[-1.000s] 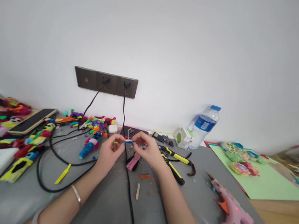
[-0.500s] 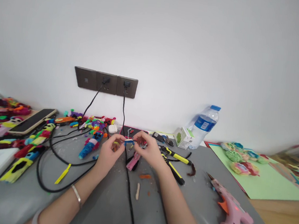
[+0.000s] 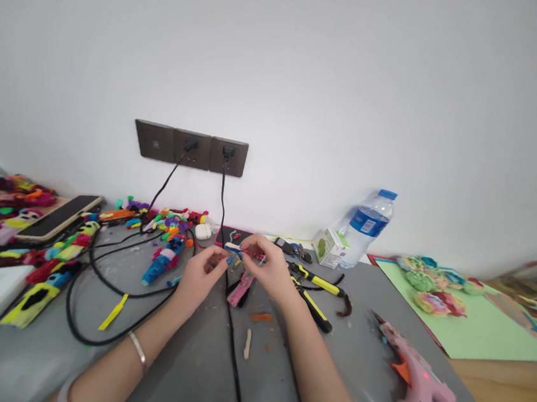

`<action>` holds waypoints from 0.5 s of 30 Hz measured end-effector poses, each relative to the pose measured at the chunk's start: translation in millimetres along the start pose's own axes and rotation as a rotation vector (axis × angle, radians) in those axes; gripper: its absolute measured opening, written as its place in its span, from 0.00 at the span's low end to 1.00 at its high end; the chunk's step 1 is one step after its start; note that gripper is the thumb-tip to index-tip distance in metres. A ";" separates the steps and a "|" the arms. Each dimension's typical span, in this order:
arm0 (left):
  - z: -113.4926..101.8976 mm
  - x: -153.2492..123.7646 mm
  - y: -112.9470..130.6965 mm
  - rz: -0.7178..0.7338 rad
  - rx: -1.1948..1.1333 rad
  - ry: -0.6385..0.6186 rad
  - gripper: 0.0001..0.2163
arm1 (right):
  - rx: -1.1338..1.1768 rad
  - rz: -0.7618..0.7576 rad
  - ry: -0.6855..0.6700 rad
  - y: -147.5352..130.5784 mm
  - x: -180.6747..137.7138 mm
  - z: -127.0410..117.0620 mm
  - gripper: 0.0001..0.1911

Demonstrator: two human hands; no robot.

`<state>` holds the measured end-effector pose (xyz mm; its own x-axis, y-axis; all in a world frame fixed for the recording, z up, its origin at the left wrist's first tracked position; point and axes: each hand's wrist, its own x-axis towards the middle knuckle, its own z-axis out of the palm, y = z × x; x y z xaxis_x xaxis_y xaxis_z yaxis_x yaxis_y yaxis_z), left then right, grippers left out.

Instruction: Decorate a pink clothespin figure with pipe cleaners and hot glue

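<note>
My right hand [image 3: 268, 270] pinches a short blue-and-white strip [image 3: 233, 247] between thumb and fingers, above the middle of the table. My left hand [image 3: 202, 276] is close by on the left, thumb and index finger together. A small blue spot shows at its fingertips, and I cannot tell whether it is a piece held there. Beneath the right hand lies a pink fuzzy craft piece [image 3: 240, 289], partly hidden. A blue fuzzy figure [image 3: 160, 265] rests left of my left hand.
Yellow-and-black pliers [image 3: 315, 305] lie right of my right hand, and a pink glue gun [image 3: 422, 386] farther right. Black cables [image 3: 74, 321] loop across the left and middle. A water bottle [image 3: 367, 229] and small box [image 3: 331, 247] stand by the wall. Colourful fuzzy figures [image 3: 42, 295] crowd the left.
My left fingers have come off the strip and moved slightly down and right. The strip, earlier between both hands, now stays with the right hand, tilted with its white side showing.
</note>
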<state>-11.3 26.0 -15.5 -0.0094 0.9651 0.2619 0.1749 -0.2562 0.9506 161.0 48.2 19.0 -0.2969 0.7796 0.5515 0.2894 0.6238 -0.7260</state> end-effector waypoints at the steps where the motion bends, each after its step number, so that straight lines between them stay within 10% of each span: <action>1: -0.2 -0.2 -0.8 0.002 0.004 -0.014 0.07 | 0.001 -0.002 -0.004 0.2 0.0 0.0 0.05; 15: -1.9 -1.2 4.9 0.028 -0.036 0.058 0.10 | 0.024 0.047 -0.061 2.3 -0.4 0.8 0.07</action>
<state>-12.3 23.5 -10.8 -0.0626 0.9528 0.2970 0.1408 -0.2862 0.9478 161.0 49.2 16.7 -0.3385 0.8025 0.4914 0.2823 0.5848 -0.7605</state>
